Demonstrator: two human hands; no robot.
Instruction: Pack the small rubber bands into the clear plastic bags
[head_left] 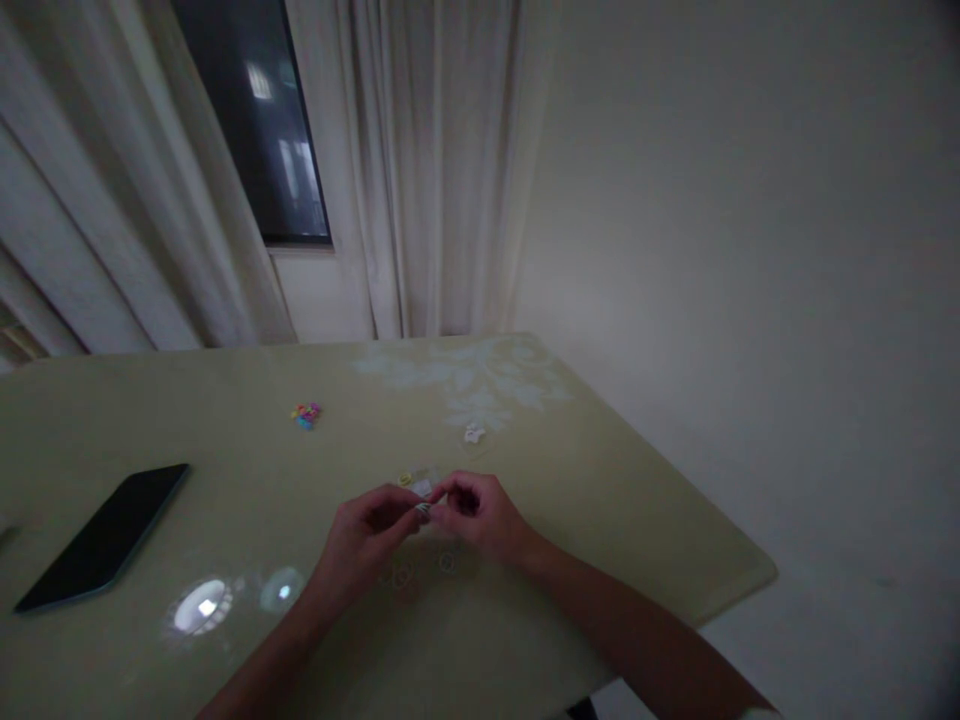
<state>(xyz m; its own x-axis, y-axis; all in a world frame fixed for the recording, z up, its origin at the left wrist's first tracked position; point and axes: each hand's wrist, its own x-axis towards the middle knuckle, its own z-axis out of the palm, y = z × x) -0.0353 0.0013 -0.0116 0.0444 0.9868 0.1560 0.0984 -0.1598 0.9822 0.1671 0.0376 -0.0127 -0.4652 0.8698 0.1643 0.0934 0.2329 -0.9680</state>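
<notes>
Near the middle of the table, my left hand (370, 530) and my right hand (480, 515) meet fingertip to fingertip. Both pinch a small pale, striped object (423, 509) between them; its exact shape is too small to tell. Just behind the fingers lie a small yellow ring (405, 479) and a whitish piece (423, 488) on something clear. Faint clear rings (403, 573) rest on the table in front of the hands, with another ring (447, 563) below my right hand.
The glossy table (247, 500) holds a dark tablet (105, 540) at the left, a cluster of colourful small pieces (306, 414) and a small white piece (474, 433) farther back. Curtains (442, 170) and a wall (735, 250) stand behind.
</notes>
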